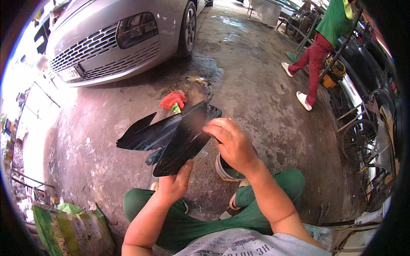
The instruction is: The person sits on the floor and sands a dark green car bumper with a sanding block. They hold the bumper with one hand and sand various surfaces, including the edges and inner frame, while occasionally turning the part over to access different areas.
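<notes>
A glossy black plastic panel (181, 141), angular with several pointed wings, is held up in front of me above the floor. My left hand (175, 183) grips its lower end, thumb on the near face and the other fingers hidden behind it. At the panel's upper right edge, my right hand (228, 143) has its fingers bent and pressed together against the surface. Whatever may be under those fingertips is hidden. Below my right wrist stands a round bucket (223, 170), partly covered by the hand and forearm; dark liquid seems to be inside.
A silver-grey car (102, 42) stands at the far left. A red plastic bag (173, 100) lies on the wet-stained concrete floor (273, 106) beyond the panel. A person in green and dark red (320, 51) walks at the right, beside clutter and a wheel (359, 141). A green-yellow sack (72, 230) sits lower left.
</notes>
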Demonstrator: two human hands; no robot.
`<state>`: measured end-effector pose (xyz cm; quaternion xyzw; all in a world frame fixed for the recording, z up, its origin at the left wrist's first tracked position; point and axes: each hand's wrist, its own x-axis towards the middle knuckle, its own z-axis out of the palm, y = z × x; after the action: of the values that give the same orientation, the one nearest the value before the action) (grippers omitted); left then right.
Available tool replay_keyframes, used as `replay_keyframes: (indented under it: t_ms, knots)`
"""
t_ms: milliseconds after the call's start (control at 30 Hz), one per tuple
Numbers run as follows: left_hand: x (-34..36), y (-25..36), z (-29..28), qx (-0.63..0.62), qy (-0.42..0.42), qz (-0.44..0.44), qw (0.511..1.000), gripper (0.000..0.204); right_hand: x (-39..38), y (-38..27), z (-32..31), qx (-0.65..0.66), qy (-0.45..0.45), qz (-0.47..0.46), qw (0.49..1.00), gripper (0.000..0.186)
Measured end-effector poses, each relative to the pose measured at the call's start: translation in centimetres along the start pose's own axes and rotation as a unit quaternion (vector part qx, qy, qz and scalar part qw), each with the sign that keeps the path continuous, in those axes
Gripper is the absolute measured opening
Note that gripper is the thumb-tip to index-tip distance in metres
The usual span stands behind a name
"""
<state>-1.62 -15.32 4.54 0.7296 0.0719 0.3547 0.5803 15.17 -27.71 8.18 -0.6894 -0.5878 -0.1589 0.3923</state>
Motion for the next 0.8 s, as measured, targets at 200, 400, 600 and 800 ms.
replay_keyframes:
  t_ms: [200, 400, 600, 800]
  knots:
    - [0.1, 0.0, 0.1, 0.014, -0.004, 0.011, 1.0, 0.03, 0.9, -0.6, -0.5, -0.05, -0.015, -0.043, 0.998, 0.029]
    - [0.4, 0.3, -0.2, 0.013, -0.007, 0.02, 1.0, 0.031, 1.9, -0.1, -1.3, -0.085, -0.04, -0.137, 0.986, 0.019]
    - [0.2, 0.2, -0.1, 0.026, -0.01, 0.019, 0.999, 0.031, 1.6, -1.7, -1.0, -0.049, -0.033, -0.157, 0.986, 0.023]
    - [0.1, 0.9, -0.4, -0.016, -0.017, -0.034, 0.999, 0.032, 1.2, 1.3, -0.8, -0.087, -0.039, -0.158, 0.983, 0.023]
